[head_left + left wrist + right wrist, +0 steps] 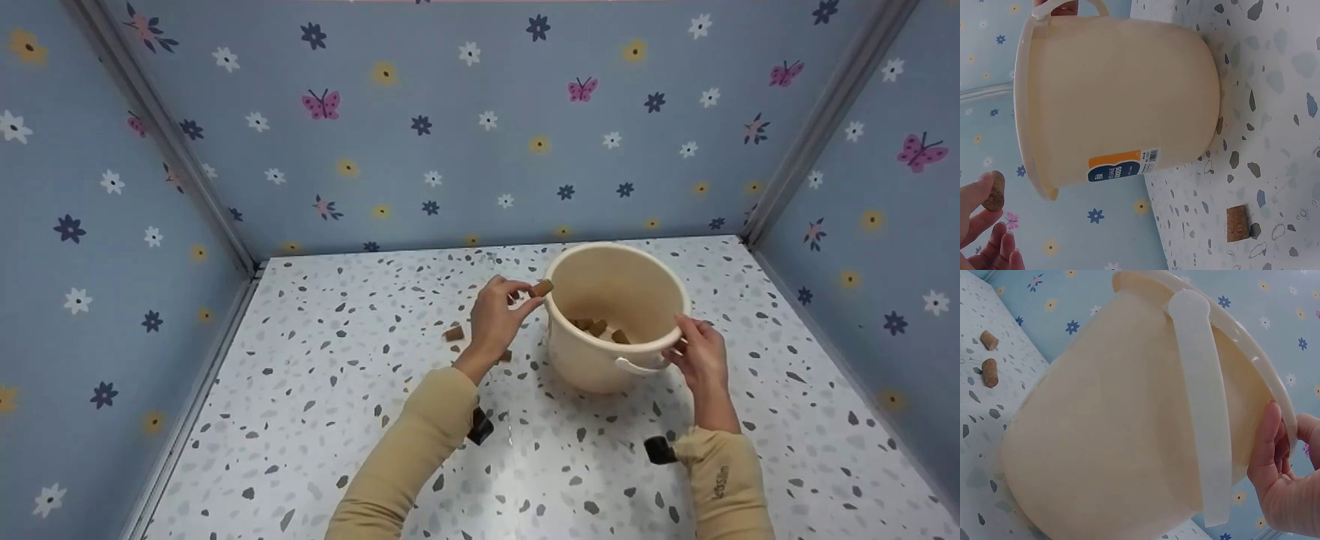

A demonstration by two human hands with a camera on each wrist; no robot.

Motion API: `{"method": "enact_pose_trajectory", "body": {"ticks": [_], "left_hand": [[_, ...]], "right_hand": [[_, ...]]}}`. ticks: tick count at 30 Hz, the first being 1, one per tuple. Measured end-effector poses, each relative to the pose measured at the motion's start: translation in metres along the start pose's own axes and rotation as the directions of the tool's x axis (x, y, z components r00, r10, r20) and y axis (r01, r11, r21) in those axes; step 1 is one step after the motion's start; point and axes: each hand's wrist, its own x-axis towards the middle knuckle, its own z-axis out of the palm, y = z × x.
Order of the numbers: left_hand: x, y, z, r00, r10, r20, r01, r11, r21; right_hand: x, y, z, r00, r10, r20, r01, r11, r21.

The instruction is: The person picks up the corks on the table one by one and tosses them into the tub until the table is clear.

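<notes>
In the head view my left hand (pixel 497 315) pinches a brown cork (pixel 542 288) beside the left rim of a cream bucket (pixel 592 367). The left wrist view shows that cork (pixel 996 191) between thumb and fingers, apart from the rim. My right hand (pixel 701 352) grips the bucket's right rim, thumb and fingers on either side of it, as the right wrist view also shows. Several corks (pixel 598 328) lie on the bottom inside the bucket. Two loose corks, one at the left (pixel 454 334) and one partly behind my left wrist (pixel 506 355), lie on the speckled surface.
The bucket's white handle (pixel 637 367) hangs down its near side. A label (pixel 1122 165) is stuck on its wall. The white speckled tabletop (pixel 337 390) is bordered by blue flowered panels (pixel 450 135) at the back and both sides, with grey posts at the corners.
</notes>
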Motion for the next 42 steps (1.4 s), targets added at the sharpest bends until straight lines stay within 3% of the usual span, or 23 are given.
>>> {"method": "enact_pose_trajectory", "body": {"ticks": [5, 8, 10, 14, 18, 23, 26, 28, 30, 32, 33, 35, 36, 38, 42], "left_hand": [[0.002, 0.01, 0.005, 0.999, 0.026, 0.025, -0.027, 0.999, 0.027], [0.003, 0.015, 0.008, 0.998, 0.04, 0.037, -0.042, 0.999, 0.035], [0.003, 0.019, 0.01, 0.998, 0.043, 0.044, -0.044, 0.998, 0.037], [0.003, 0.024, 0.016, 0.997, 0.035, 0.063, -0.037, 0.999, 0.021], [0.003, 0.029, 0.023, 0.997, 0.015, 0.078, -0.017, 1.0, 0.018], [0.002, 0.031, 0.03, 0.996, 0.0, 0.092, -0.004, 0.999, 0.043], [0.001, 0.031, 0.032, 0.994, -0.008, 0.108, 0.002, 0.998, 0.056], [0.001, 0.03, 0.032, 0.993, -0.014, 0.116, 0.007, 0.998, 0.054], [0.0, 0.029, 0.031, 0.993, -0.012, 0.117, 0.007, 0.999, 0.05], [-0.001, 0.027, 0.029, 0.994, -0.007, 0.113, 0.003, 0.999, 0.035], [-0.001, 0.026, 0.028, 0.994, -0.004, 0.113, 0.001, 1.0, 0.03], [-0.001, 0.024, 0.025, 0.994, 0.002, 0.11, -0.004, 1.0, 0.02], [-0.001, 0.024, 0.024, 0.994, 0.004, 0.11, -0.006, 1.0, 0.015], [-0.001, 0.023, 0.021, 0.994, 0.009, 0.107, -0.01, 1.0, 0.009], [0.0, 0.02, 0.018, 0.995, 0.02, 0.099, -0.02, 1.0, -0.004]], "right_hand": [[0.004, 0.005, -0.001, 0.999, -0.037, 0.002, 0.037, 0.999, -0.025], [0.023, 0.016, -0.011, 0.997, -0.068, 0.019, 0.069, 0.997, -0.04], [0.05, 0.031, -0.025, 0.994, -0.097, 0.051, 0.097, 0.995, -0.002], [0.084, 0.046, -0.042, 0.993, -0.09, 0.077, 0.088, 0.996, 0.024], [0.083, 0.045, -0.042, 0.997, -0.067, 0.037, 0.067, 0.998, -0.013], [0.112, 0.064, -0.056, 0.995, -0.09, 0.038, 0.089, 0.996, 0.005], [0.098, 0.055, -0.049, 0.998, -0.045, 0.033, 0.045, 0.999, -0.027], [0.069, 0.039, -0.033, 0.999, -0.034, 0.011, 0.034, 0.999, -0.031], [0.064, 0.036, -0.031, 0.999, -0.025, 0.047, 0.023, 0.999, 0.024], [0.081, 0.048, -0.042, 0.995, -0.059, 0.082, 0.054, 0.997, 0.058], [0.08, 0.047, -0.041, 0.995, -0.061, 0.079, 0.056, 0.996, 0.062], [0.111, 0.065, -0.058, 0.992, -0.073, 0.099, 0.066, 0.995, 0.07], [0.11, 0.064, -0.057, 0.996, -0.062, 0.072, 0.061, 0.998, 0.018], [0.119, 0.069, -0.061, 0.997, -0.048, 0.058, 0.048, 0.999, 0.009], [0.117, 0.068, -0.059, 0.997, -0.05, 0.059, 0.049, 0.999, 0.016]]}}
